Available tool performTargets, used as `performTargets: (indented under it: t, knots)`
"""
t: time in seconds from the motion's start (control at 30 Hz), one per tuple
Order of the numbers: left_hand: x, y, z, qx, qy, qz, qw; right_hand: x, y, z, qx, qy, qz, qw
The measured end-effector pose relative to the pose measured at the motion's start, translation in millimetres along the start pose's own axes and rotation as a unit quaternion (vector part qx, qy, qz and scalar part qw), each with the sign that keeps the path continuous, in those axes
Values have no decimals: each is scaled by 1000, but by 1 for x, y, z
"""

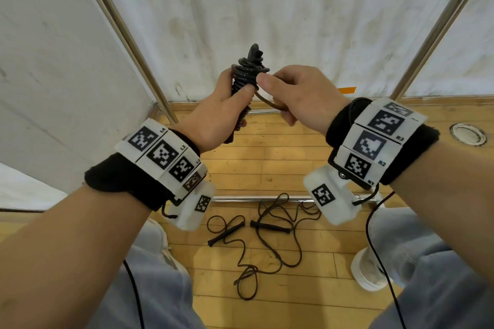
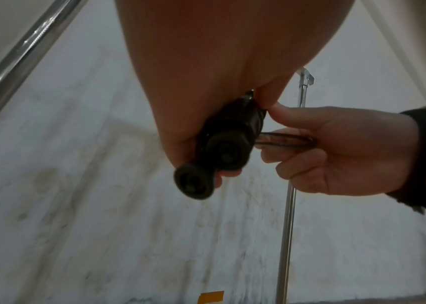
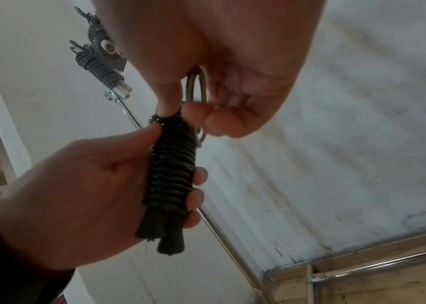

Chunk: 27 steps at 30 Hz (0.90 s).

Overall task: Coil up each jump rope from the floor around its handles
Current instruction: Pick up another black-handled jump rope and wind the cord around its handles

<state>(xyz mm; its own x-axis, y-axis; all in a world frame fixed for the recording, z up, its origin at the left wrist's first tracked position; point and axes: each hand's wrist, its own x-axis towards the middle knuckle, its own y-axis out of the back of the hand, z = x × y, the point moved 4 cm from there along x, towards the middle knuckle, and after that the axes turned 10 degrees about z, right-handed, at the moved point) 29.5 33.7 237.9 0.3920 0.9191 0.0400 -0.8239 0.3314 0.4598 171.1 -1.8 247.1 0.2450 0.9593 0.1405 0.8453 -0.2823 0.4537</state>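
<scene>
The left hand's fingers (image 3: 196, 197) are curling round a black jump rope bundle (image 3: 171, 170), clamped on it, with the thumb lying along its near side; the right hand's thumb (image 1: 267, 83) and forefinger are pinching together on a short free loop of cord (image 3: 196, 86) that is sticking out at the top of that bundle. The left hand (image 1: 213, 120) is holding the bundle upright in front of the chest, and the right hand (image 1: 299, 93) is sitting just beside the bundle, touching its upper windings. The bundle is showing two handles side by side, their round end caps (image 2: 194, 185) poking out below the left palm, with the cord wound tightly in many neat turns around both. Below the bundle, on the wooden floor (image 1: 294, 157), a second jump rope (image 1: 267, 243) is lying loose, its two black handles near each other and its thin cord sprawling in tangled loops between the person's knees. Behind the bundle a white sheet wall (image 1: 294, 8) is hanging, framed by slanting metal poles (image 1: 125, 35). High to the bundle's left, in the right wrist view, two grey coiled ropes (image 3: 97, 65) are hanging from a pole. Both wrists are wearing black bands with printed marker tags (image 1: 163, 153).
</scene>
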Motion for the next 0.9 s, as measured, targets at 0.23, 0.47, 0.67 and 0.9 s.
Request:
performTargets:
  t: [0.23, 0.47, 0.67, 0.9]
  knots:
    - [2, 7, 0, -2, -18, 73, 997, -4, -7, -5, 60, 0, -26, 998]
    - [2, 11, -3, -5, 2, 67, 998, -6, -10, -11, 5, 23, -42, 999]
    - [0, 8, -1, -62, 14, 32, 997, -7, -11, -11, -5, 12, -73, 997]
    - [0, 11, 6, -106, -11, 96, 990, -9, -14, -14, 5, 16, -88, 996]
